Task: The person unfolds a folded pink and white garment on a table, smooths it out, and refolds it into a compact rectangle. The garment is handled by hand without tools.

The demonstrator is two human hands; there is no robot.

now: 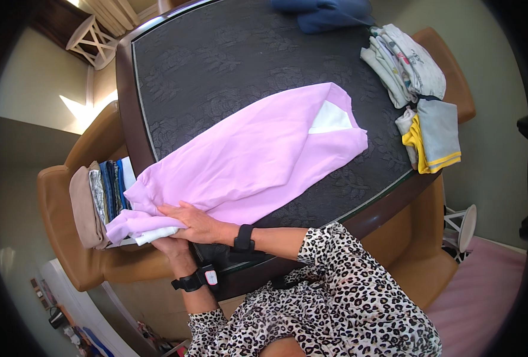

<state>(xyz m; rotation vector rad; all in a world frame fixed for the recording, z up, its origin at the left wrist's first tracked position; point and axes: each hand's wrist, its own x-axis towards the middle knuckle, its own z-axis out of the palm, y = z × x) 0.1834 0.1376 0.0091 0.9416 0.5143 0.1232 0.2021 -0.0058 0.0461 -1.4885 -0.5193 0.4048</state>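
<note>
A pink garment (241, 151) lies lengthwise across the dark tabletop, loosely folded over, with creases along it. Its white inner side (333, 118) shows at the wide end. At the narrow, bunched end, my right hand (197, 223) is on the cloth, holding a fold of it beside the palm. My left hand (172, 247) holds the same end from below, by a white turned-out part (157, 234); its fingers are mostly hidden. The two hands are close together at the table's near left corner. Each wrist wears a black band, the left one with a small white-faced device.
A stack of folded clothes (83, 207) rests on a tan chair (52, 187) at left. Folded pale clothes (424, 62) and a grey-and-yellow pile (438, 134) lie along the table's right edge. Blue cloth (331, 15) is at the far edge. Another tan chair (398, 250) stands at lower right.
</note>
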